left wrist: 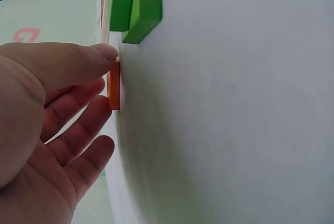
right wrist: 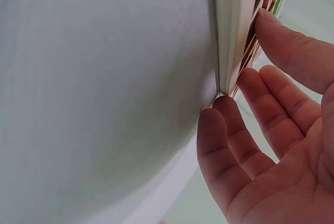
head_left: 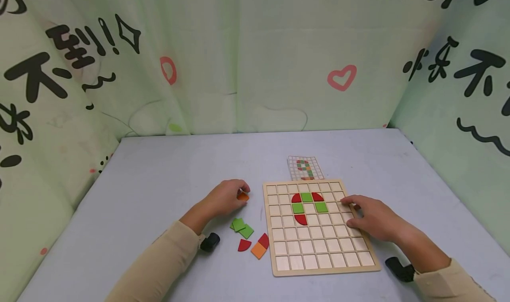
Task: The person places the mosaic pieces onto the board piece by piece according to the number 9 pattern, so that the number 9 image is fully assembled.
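Observation:
My left hand (head_left: 229, 197) is left of the wooden grid board (head_left: 324, 273), with its thumb and fingers around an orange tile (head_left: 243, 196) low over the table. Edge-on in the left wrist view, the orange tile (left wrist: 114, 85) shows between thumb and fingertips. On the board's right rim rests my right hand (head_left: 374, 215), its fingers loosely bent; in the right wrist view its thumb lies over the grid and other fingertips touch the side. Red quarter-round tiles (head_left: 300, 219) and green square tiles (head_left: 298, 208) sit in the upper cells.
Left of the board lie several loose green tiles (head_left: 246, 231), a red quarter-round tile (head_left: 244, 245), and an orange square tile (head_left: 258, 250) beside another red one. A pattern card (head_left: 314, 173) lies behind the board, partly covered by it. Printed curtains (head_left: 255, 71) surround the table.

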Available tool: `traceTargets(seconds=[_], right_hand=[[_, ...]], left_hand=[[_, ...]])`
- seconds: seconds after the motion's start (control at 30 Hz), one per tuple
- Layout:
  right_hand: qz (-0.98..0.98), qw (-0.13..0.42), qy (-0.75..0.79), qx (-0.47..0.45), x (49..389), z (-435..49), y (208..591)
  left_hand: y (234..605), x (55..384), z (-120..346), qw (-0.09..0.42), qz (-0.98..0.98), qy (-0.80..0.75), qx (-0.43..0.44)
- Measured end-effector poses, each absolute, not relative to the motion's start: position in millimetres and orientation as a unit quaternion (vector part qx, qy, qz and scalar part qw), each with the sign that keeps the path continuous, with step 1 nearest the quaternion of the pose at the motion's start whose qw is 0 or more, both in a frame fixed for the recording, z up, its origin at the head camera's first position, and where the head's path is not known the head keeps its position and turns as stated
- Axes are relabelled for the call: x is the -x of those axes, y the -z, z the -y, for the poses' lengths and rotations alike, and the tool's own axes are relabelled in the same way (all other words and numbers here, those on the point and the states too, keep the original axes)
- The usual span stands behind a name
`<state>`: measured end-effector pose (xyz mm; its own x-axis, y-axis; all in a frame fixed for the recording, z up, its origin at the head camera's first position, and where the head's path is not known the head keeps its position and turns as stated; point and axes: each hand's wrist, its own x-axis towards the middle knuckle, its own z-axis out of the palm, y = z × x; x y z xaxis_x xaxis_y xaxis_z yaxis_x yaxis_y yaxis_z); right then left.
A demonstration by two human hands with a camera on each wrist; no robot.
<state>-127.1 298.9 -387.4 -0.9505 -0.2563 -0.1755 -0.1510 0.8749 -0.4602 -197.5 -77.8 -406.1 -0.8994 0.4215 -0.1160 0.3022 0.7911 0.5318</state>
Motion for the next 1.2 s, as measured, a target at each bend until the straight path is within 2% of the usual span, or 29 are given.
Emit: traceTargets(seconds=[0.33, 0.83, 1.2], right_hand=[[-0.961, 0.112, 0.228, 0.111, 126.7, -298.8, 387.7], [-0.961, 0.116, 0.229, 0.107, 126.9, -299.8, 388.8], [-0.962, 0.111, 0.224, 0.111, 127.4, -299.2, 388.7]], left_hand=[[403.1, 196.2, 76.8, 0.135, -0.938, -0.266, -0.177], [401.7, 196.2, 82.2, 0.123, -0.946, -0.252, -0.165], [404.5, 197.7, 81.2, 0.139, -0.94, -0.266, -0.164]])
